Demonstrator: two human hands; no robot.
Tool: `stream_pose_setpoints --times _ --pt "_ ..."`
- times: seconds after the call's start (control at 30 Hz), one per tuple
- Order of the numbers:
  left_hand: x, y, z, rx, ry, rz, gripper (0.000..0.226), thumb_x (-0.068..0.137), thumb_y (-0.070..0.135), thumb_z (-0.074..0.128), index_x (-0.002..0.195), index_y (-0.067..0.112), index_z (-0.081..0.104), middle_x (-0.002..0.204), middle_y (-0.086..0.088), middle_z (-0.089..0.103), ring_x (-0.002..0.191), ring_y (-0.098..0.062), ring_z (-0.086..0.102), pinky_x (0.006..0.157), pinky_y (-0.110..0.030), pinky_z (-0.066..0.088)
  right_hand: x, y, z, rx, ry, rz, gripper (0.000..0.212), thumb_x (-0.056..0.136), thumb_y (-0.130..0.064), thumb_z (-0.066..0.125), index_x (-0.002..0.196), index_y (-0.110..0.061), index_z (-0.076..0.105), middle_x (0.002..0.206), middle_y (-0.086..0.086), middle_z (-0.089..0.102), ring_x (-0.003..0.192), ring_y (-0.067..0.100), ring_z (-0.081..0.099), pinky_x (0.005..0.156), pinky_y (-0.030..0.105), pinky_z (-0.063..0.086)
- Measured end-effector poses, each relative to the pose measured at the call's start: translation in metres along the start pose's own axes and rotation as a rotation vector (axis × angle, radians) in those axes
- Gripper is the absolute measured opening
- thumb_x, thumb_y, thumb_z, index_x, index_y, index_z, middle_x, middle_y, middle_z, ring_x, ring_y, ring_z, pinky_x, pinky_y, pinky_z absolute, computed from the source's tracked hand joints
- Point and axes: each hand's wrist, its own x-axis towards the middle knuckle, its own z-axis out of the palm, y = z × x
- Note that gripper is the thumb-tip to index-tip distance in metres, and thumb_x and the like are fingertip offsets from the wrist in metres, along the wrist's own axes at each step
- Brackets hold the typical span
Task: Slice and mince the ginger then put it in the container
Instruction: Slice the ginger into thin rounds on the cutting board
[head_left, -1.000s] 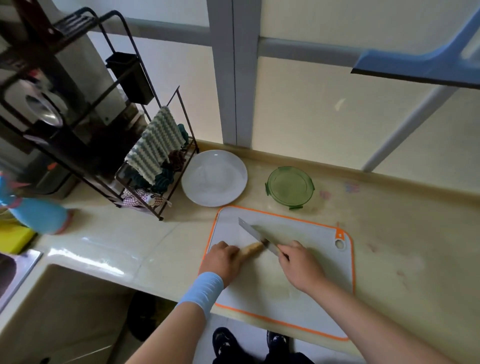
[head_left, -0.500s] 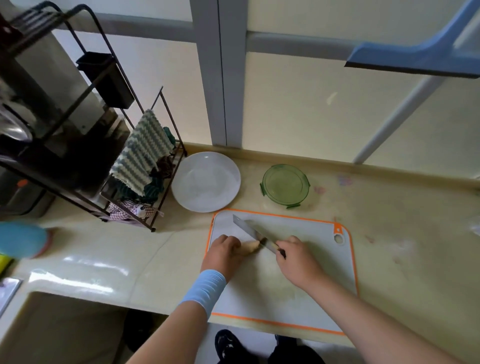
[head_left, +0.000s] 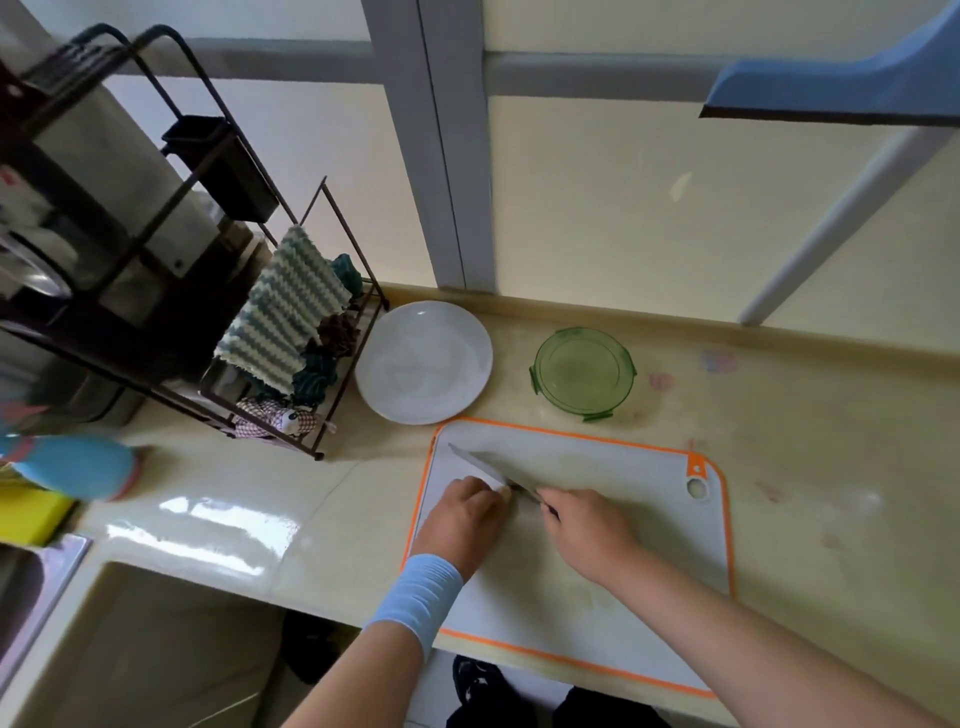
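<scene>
The left hand (head_left: 462, 512), fingers (head_left: 485, 489) curled, pins the pale ginger root (head_left: 503, 491) to the orange-rimmed white board (head_left: 649, 525) for steadiness. The right hand (head_left: 587, 527) grips the steel knife (head_left: 475, 462) to slice.

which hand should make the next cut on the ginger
Right. The right hand grips the knife, its blade angled across the cutting board close beside the left hand. That hand is curled over the ginger, pinning it, so it is busy steadying.

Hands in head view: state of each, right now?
Left hand: fingers curled over the ginger, holding it on the cutting board.
Right hand: grips the knife, blade at the ginger.
</scene>
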Motion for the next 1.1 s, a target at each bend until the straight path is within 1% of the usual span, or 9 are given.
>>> stream_pose_setpoints --times 0.07,0.13,0.23,0.33,0.43,0.57,0.7,0.87,1.1 --pt "0.000 0.001 0.005 0.032 0.005 0.071 0.003 0.086 0.023 0.073 0.084 0.022 0.073 0.074 0.004 0.056 0.070 -0.019 0.054 0.049 -0.029 0.048 0.002 -0.001 0.002 0.018 0.022 -0.007 0.026 0.096 -0.028 0.046 0.113 -0.019 0.063 0.096 0.010 0.071 0.090 0.035 0.064 0.069 0.040 0.051" --pt "-0.002 0.001 0.010 0.023 0.007 0.101 0.010 0.085 0.016 0.073 0.095 0.018 0.072 0.079 0.002 0.058 0.072 -0.021 0.053 0.050 -0.029 0.047 0.004 -0.002 0.003 0.036 0.033 -0.028 0.025 0.096 -0.025 0.048 0.113 -0.018 0.065 0.096 0.012 0.071 0.090 0.036 0.064 0.068 0.038 0.047" --pt "-0.006 0.001 0.017 -0.001 -0.003 0.076 0.016 0.084 0.006 0.069 0.098 0.013 0.064 0.088 -0.004 0.057 0.076 -0.025 0.052 0.065 -0.035 0.047 0.007 -0.001 0.006 0.092 0.010 -0.056 0.021 0.096 -0.020 0.048 0.108 -0.015 0.064 0.092 0.014 0.070 0.087 0.037 0.063 0.066 0.038 0.043" --pt "-0.012 -0.002 0.023 -0.048 -0.049 -0.009 0.017 0.095 0.015 0.051 0.109 0.011 0.060 0.104 -0.006 0.054 0.092 -0.023 0.046 0.088 -0.023 0.037 0.011 0.000 0.009 0.098 0.000 -0.074 0.020 0.095 -0.019 0.048 0.106 -0.015 0.063 0.090 0.013 0.070 0.086 0.036 0.063 0.065 0.039 0.044" --pt "-0.015 -0.002 0.027 -0.085 -0.049 -0.041 0.034 0.098 0.027 0.037 0.119 0.009 0.057 0.114 -0.009 0.053 0.102 -0.019 0.039 0.094 -0.015 0.025 0.013 0.001 0.010 0.079 -0.027 -0.077 0.026 0.097 -0.021 0.046 0.117 -0.020 0.062 0.097 0.011 0.070 0.090 0.033 0.064 0.070 0.039 0.048" --pt "-0.015 -0.001 0.035 -0.136 -0.034 -0.120 0.024 0.099 0.017 0.040 0.117 0.010 0.054 0.120 -0.007 0.049 0.110 -0.017 0.038 0.101 -0.020 0.027 0.004 0.003 0.005 0.061 0.037 -0.121 0.035 0.097 -0.024 0.047 0.130 -0.027 0.058 0.102 0.006 0.069 0.093 0.028 0.064 0.074 0.036 0.048" --pt "-0.015 -0.002 0.035 -0.135 -0.045 -0.143 0.023 0.093 0.009 0.042 0.112 0.010 0.055 0.114 -0.006 0.049 0.104 -0.017 0.038 0.094 -0.018 0.025 -0.009 0.000 0.001 -0.023 -0.012 -0.146 0.038 0.098 -0.029 0.043 0.135 -0.033 0.052 0.098 0.005 0.066 0.089 0.031 0.064 0.068 0.038 0.049" --pt "-0.014 -0.001 0.035 -0.134 -0.065 -0.163 0.026 0.092 0.008 0.041 0.114 0.011 0.055 0.115 -0.005 0.048 0.104 -0.019 0.039 0.094 -0.022 0.028 -0.014 0.001 -0.002 -0.110 -0.039 -0.104 0.038 0.099 -0.028 0.039 0.135 -0.034 0.048 0.096 0.002 0.065 0.085 0.029 0.064 0.064 0.038 0.047" --pt "-0.013 0.002 0.032 -0.184 -0.065 -0.188 0.020 0.099 0.008 0.044 0.115 0.012 0.055 0.120 0.000 0.046 0.109 -0.015 0.038 0.098 -0.024 0.028 -0.015 0.005 -0.008 -0.140 -0.094 -0.078 0.035 0.099 -0.027 0.034 0.131 -0.032 0.049 0.095 0.003 0.067 0.086 0.030 0.065 0.066 0.038 0.051"
